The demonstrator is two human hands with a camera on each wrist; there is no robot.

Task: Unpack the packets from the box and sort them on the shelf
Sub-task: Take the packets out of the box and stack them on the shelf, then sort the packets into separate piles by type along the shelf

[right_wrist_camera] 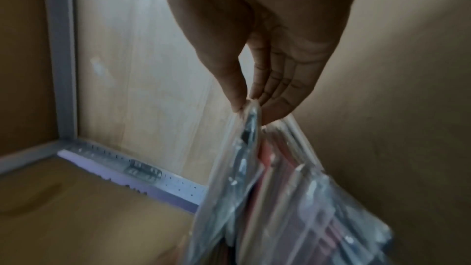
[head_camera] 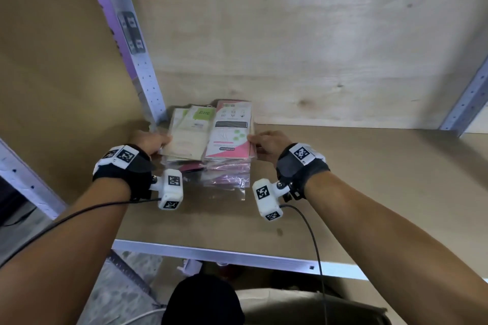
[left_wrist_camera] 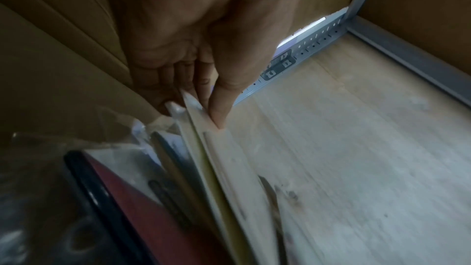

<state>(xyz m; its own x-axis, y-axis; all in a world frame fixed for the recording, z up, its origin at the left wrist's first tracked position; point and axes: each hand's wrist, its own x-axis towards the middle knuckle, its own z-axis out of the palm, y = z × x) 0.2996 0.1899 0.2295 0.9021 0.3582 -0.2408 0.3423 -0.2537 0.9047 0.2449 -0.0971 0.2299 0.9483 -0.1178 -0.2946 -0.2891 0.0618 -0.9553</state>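
A stack of flat packets (head_camera: 208, 140) lies on the brown shelf board (head_camera: 343, 192), near the back left post. On top are a beige packet (head_camera: 186, 137) with a green label and a pink-and-white packet (head_camera: 228, 132); clear-bagged ones lie beneath. My left hand (head_camera: 151, 141) pinches the left edge of the beige packets (left_wrist_camera: 229, 160) between thumb and fingers. My right hand (head_camera: 266, 144) pinches the right edge of the clear-wrapped packets (right_wrist_camera: 254, 178). No box shows clearly.
A plywood back wall (head_camera: 303, 34) closes the shelf behind. Perforated metal posts stand at back left (head_camera: 134, 55) and back right (head_camera: 464, 103). The shelf's metal front edge (head_camera: 237, 256) runs below my wrists. A brown side panel (head_camera: 52, 60) is at the left.
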